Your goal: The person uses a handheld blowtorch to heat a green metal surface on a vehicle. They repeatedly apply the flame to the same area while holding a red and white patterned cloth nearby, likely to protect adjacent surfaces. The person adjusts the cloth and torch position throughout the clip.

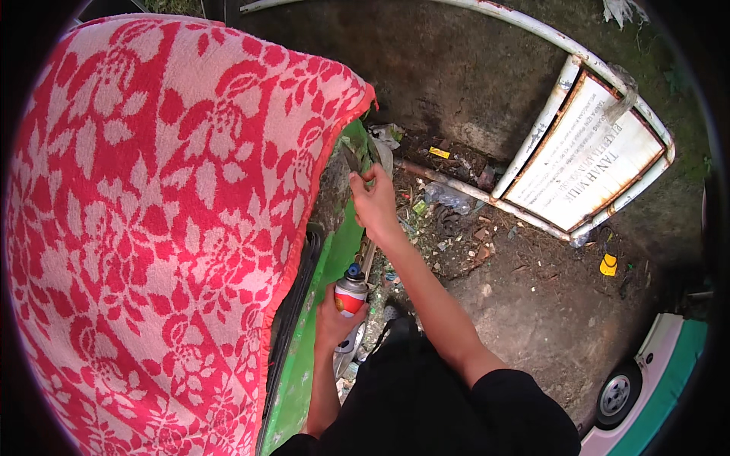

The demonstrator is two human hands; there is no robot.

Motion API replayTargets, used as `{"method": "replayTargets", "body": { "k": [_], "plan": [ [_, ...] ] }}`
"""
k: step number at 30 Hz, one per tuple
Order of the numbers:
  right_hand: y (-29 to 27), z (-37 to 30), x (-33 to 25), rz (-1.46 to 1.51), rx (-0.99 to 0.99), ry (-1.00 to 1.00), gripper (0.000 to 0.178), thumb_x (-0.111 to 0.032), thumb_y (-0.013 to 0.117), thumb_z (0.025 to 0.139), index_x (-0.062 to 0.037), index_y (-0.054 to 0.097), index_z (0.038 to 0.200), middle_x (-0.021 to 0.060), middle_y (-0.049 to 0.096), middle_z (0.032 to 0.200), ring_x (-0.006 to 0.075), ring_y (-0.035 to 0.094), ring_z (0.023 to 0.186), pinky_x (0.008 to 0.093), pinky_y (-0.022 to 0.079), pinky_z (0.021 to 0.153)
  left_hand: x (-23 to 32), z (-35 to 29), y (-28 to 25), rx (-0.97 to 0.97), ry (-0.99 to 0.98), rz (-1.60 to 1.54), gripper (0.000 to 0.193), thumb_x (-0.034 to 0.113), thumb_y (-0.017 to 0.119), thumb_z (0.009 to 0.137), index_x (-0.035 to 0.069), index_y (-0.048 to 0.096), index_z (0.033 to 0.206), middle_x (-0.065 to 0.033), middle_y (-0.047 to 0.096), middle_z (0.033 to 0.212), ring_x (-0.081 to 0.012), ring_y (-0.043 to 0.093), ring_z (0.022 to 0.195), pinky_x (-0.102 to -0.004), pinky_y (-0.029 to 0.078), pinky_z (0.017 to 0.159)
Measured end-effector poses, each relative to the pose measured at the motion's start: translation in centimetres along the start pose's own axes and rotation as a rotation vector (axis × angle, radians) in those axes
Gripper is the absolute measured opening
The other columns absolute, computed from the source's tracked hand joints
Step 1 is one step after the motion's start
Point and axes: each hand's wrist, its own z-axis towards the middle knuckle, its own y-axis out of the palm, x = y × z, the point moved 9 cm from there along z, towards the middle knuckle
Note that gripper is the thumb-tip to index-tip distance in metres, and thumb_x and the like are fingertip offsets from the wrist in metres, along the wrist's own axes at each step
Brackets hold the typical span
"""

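A person's left hand (pixel 328 321) has its grip clamped round a blue-topped spray can (pixel 351 291) beside a green panel (pixel 295 380); fingers cover part of the can. The right hand (pixel 374 201) is curled farther up the panel; I cannot tell whether its grip pinches anything. A red floral blanket (pixel 167 197) hides what lies beneath. Rightward are litter (pixel 449 199), a rusty-framed sign (pixel 585 156) and a car (pixel 658 387), cut off.

Dark lettering (pixel 584 179) stands upside down on the white sign (pixel 587 154) right of the right hand's fingers (pixel 358 188)
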Motion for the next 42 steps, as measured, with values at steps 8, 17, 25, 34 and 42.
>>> {"method": "replayTargets", "body": {
  "k": [8,17,25,34,42],
  "plan": [
    [0.8,0.2,-0.6,0.142,-0.067,0.078,0.029,-0.019,0.064,0.105,-0.0115,0.037,0.095,-0.0036,0.041,0.058,0.0063,0.028,0.041,0.0299,0.017,0.036,0.2,0.2,-0.1,-0.001,-0.022,0.011,0.072,0.025,0.092,0.072,0.002,0.053,0.128,-0.0231,0.074,0.101,-0.0373,0.076,0.088,-0.0453,0.059,0.078],
    [0.6,-0.6,-1.1,0.188,-0.086,0.123,0.029,-0.022,0.065,0.104,-0.0123,0.038,0.097,-0.0018,0.043,0.062,0.0066,0.030,0.044,0.0292,0.020,0.037,0.5,0.1,0.7,-0.023,0.000,0.000,0.072,0.025,0.091,0.074,0.003,0.052,0.130,-0.0225,0.074,0.101,-0.0385,0.076,0.088,-0.0459,0.059,0.077],
    [0.6,-0.5,-1.5,0.450,-0.103,0.235,0.030,-0.024,0.067,0.103,-0.0135,0.040,0.098,-0.0019,0.045,0.067,0.0049,0.030,0.047,0.0269,0.020,0.039,0.8,0.7,0.1,0.014,0.055,0.000,0.079,0.025,0.090,0.074,0.002,0.050,0.137,-0.0237,0.074,0.103,-0.0395,0.075,0.090,-0.0463,0.059,0.077],
    [-0.8,-1.7,-2.6,0.332,-0.106,0.240,0.025,-0.025,0.063,0.105,-0.0138,0.041,0.102,-0.0005,0.046,0.072,0.0047,0.031,0.047,0.0260,0.021,0.039,-0.5,-0.4,0.3,0.001,-0.039,-0.031,0.081,0.026,0.091,0.074,0.002,0.049,0.138,-0.0238,0.074,0.107,-0.0394,0.075,0.093,-0.0459,0.059,0.081],
    [-0.3,1.8,0.2,0.289,-0.021,0.188,0.029,-0.028,0.063,0.106,-0.0137,0.037,0.102,-0.0005,0.044,0.069,0.0061,0.031,0.046,0.0288,0.023,0.038,0.5,-0.6,0.3,0.014,0.012,-0.049,0.075,0.023,0.091,0.074,0.003,0.051,0.134,-0.0226,0.074,0.106,-0.0379,0.076,0.094,-0.0450,0.059,0.082]
  ]
}}
